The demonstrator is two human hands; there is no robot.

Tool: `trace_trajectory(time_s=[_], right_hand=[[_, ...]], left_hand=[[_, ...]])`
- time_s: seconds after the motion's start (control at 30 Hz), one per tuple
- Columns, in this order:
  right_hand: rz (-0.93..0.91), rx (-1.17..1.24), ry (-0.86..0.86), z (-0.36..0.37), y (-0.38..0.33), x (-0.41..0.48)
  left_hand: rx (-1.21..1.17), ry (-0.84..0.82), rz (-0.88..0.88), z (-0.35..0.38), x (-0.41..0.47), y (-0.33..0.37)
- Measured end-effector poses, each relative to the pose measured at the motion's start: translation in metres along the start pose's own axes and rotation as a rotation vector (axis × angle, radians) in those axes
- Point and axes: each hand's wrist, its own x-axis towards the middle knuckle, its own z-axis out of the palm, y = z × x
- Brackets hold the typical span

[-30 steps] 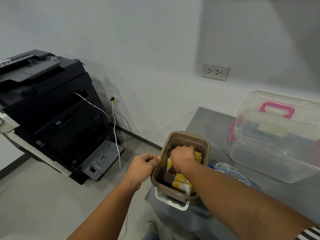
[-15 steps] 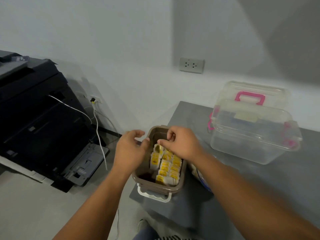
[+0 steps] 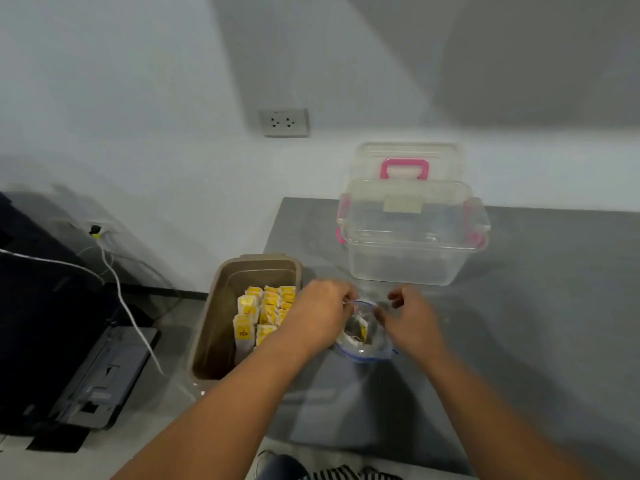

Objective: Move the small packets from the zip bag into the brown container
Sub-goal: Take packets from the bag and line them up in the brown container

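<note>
**Zip bag held open beside the brown container**

At centre frame we see the zip bag (image 3: 367, 351), clear with a blue closure strip, lying on the table with its mouth spread wide. A few small packets (image 3: 361, 332) lie inside it, blurred but showing some yellow. Just left of the bag stands the brown container (image 3: 258, 262), open at the top. Its right half is filled with rows of upright stored packets (image 3: 267, 310) bearing yellow labels, one of which reads "TEA". Its left half shows bare brown floor.

Both rest on a grey table (image 3: 536, 306), the container at its left edge. Above the bag, towards the wall, is a clear box (image 3: 412, 251) with pink latches. Its lid (image 3: 405, 157), which has a pink handle, stands on edge behind it. On the white wall (image 3: 138, 98), upper centre, we note a wall socket (image 3: 284, 123). At the lower left, on the floor, stands a black printer (image 3: 41, 323), and a white cable (image 3: 119, 296) trails across it.

The left hand (image 3: 318, 315) reaches over the container's right rim, its curled fingers pinching the left edge of the bag's mouth. The right hand (image 3: 414, 322) is likewise curled and grips the opposite edge. The mouth is stretched open between them.
</note>
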Motion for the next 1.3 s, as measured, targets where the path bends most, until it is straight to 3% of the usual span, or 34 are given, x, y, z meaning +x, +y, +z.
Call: trace_trajectory(time_s=[0.17, 0.23, 0.3, 0.4, 0.5, 0.6, 0.7, 0.97, 1.13, 1.2, 1.3], right_hand=[[0.263, 0.056, -0.125, 0.015, 0.035, -0.005], [0.29, 0.051, -0.173, 0.017, 0.036, -0.007], [0.276, 0.06, -0.201, 0.015, 0.033, -0.01], [0.302, 0.144, -0.219, 0.017, 0.032, -0.012], [0.422, 0.34, -0.172, 0.021, 0.031, -0.012], [0.609, 0.653, -0.132, 0.025, 0.032, -0.006], [0.716, 0.867, -0.086, 0.026, 0.034, 0.0], [0.764, 0.909, -0.082, 0.021, 0.04, 0.005], [0.737, 0.859, -0.091, 0.018, 0.036, 0.008], [0.729, 0.863, -0.109, 0.016, 0.035, 0.008], [0.706, 0.863, -0.128, 0.015, 0.035, 0.006]], left_hand=[[0.287, -0.239, -0.099, 0.032, 0.027, 0.016], [0.481, -0.519, -0.196, 0.042, 0.042, 0.025], [0.499, -0.801, -0.35, 0.048, 0.051, 0.032], [0.454, -0.896, -0.434, 0.056, 0.059, 0.03], [0.44, -0.836, -0.411, 0.066, 0.051, 0.02], [0.347, -0.535, -0.343, 0.08, 0.036, 0.009], [0.196, -0.4, -0.334, 0.085, 0.026, 0.005], [-0.194, -0.249, -0.264, 0.084, 0.013, 0.009], [0.066, -0.135, 0.0, 0.08, 0.011, 0.012], [0.198, -0.137, 0.143, 0.08, 0.01, 0.01], [0.305, -0.156, 0.217, 0.079, 0.011, 0.009]])
